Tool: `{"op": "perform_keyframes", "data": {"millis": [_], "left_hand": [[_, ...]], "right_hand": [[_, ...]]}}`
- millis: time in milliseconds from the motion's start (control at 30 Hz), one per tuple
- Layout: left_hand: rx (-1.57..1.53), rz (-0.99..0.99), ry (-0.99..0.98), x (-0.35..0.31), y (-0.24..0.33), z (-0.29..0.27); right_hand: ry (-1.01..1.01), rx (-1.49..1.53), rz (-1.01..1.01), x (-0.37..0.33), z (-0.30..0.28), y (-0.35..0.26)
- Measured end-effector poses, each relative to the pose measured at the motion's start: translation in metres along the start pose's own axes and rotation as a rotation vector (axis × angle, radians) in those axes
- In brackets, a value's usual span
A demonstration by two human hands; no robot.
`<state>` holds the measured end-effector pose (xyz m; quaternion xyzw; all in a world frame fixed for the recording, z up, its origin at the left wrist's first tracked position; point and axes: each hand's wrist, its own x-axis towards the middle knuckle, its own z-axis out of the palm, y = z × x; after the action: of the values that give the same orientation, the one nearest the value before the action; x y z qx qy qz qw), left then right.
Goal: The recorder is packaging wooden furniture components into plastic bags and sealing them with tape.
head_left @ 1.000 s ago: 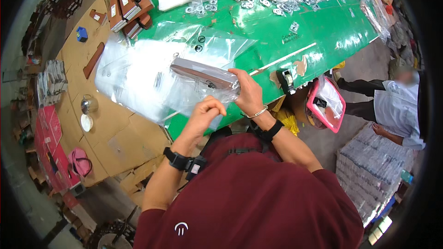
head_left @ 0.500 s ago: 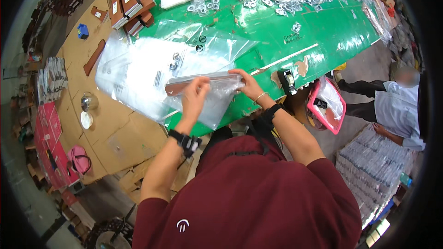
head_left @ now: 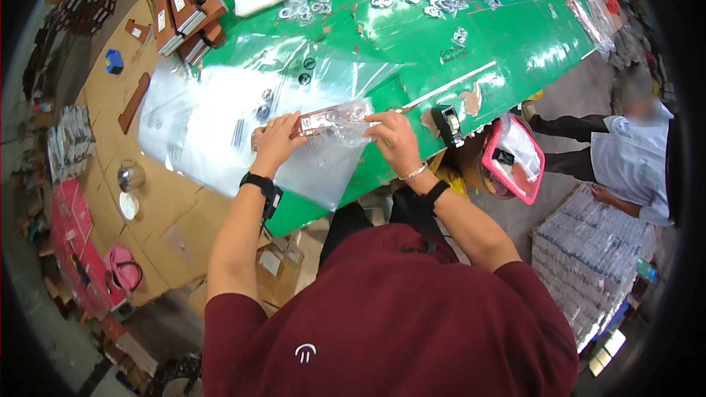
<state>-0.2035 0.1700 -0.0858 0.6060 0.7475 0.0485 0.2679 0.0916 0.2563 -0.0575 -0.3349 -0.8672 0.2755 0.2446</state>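
Head view: the left hand [head_left: 276, 141] grips the nine-o'clock end of a brown block [head_left: 315, 123] atop the bag pile [head_left: 198, 129], apparently steadying it; the right hand [head_left: 397, 140] pinches the clear wrapper [head_left: 354, 115] at three o'clock, perhaps for tautness.

Maroon short-sleeved top [head_left: 412, 309], white curved mark [head_left: 305, 353]; black wristbands [head_left: 437, 191]; pale right-wrist bracelet [head_left: 414, 173].

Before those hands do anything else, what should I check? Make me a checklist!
1. Left hand on the brown block: ok.
2. Right hand at the bag's right end: ok.
3. Block covered by clear plastic: ok, where it shows between the hands.
4. Plastic smooth: not ok, it's wrinkled.
5. Bag sealed: cannot tell.
6. Tape dispenser on the table: ok, right of the right hand.
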Motion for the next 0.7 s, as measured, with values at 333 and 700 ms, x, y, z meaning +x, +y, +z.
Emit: {"op": "perform_keyframes", "data": {"millis": [333,700], "left_hand": [[0.2,0.008,0.103,-0.01,-0.001,0.021],[0.183,-0.028,0.208,-0.019,0.006,0.023]], "right_hand": [[-0.546,-0.208,0.225,-0.061,-0.019,0.021],[0.021,-0.458,0.322,0.008,0.05,-0.026]]}}
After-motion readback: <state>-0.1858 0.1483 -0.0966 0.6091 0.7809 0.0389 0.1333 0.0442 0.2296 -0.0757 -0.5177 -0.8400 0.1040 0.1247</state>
